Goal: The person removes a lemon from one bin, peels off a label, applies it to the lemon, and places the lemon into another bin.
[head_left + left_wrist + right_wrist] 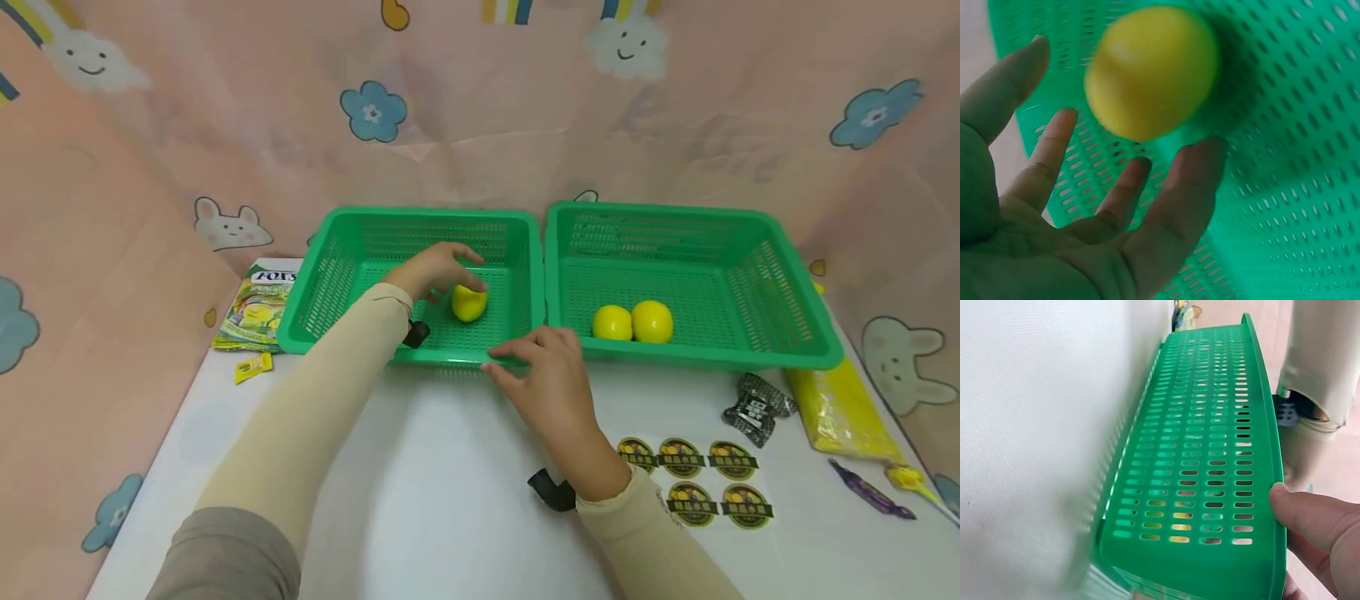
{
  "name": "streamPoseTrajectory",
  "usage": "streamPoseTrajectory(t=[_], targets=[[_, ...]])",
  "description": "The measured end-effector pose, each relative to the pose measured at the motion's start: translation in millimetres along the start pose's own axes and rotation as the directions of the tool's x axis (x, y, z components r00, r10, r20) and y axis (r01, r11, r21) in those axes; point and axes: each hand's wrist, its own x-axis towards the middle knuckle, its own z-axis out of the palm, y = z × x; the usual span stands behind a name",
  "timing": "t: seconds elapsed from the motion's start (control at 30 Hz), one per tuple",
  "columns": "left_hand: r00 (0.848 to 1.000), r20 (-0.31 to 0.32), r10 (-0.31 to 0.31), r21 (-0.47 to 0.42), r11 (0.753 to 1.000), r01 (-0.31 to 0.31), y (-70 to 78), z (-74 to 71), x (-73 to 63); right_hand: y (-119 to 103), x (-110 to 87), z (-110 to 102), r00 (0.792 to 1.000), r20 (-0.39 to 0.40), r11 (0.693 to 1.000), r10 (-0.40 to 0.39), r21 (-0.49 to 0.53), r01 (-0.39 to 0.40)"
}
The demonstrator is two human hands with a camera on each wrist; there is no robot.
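hands [438, 268] beside lemon [468, 302], long axis upright

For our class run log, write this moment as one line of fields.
left hand: open, by lemon in left basket | right hand: holds left basket's front rim | right basket: two lemons

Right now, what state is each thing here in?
Left hand: open, fingers spread over a lemon, not gripping.
Lemon: loose in the left basket, blurred in the wrist view.
Left basket: upright, holds one lemon.
Right hand: fingers on the left basket's front rim.
Right basket: upright, holds two lemons side by side.
Candy bag: flat on the table.
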Motion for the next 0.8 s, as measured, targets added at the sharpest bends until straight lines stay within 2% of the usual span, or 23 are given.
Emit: streamPoseTrajectory(t=[0.17,0.3,0.4,0.53,0.67,0.8], targets=[[1.0,0.029,-0.002,0.045,0.999,0.001,-9.9,8.8,2.7,-3,-1.7,0,1.0,0.006,1.0,0.001,0.003,-0.001],[0.999,0.041,-0.006,0.011,1.0,0.006,-12.4,11.3,3.7,-4,-2.2,0,1.0,0.019,1.0,0.006,0.0,-0.006],[1.0,0.023,0.019,-0.003,1.0,-0.019,-12.0,12.2,3.7,-3,-2.1,-1,1.0,0.008,1.0,0.002,0.002,-0.002],[0.997,-0.031,0.073,-0.032,0.997,-0.074,-9.7,9.7,0.0,-3,-1.9,0,1.0,0.0,1.0,-0.005,0.001,0.005],[0.984,-0.105,0.144,-0.114,0.981,-0.155,-0.2,-0.9,-14.2,-3,-1.1,1,1.0,0.011,1.0,-0.003,0.006,0.003],[0.955,-0.164,0.246,-0.191,0.942,-0.275,19.9,-8.0,-46.6,-4,0.1,-3,0.999,0.034,0.999,0.04,0.009,-0.04]])
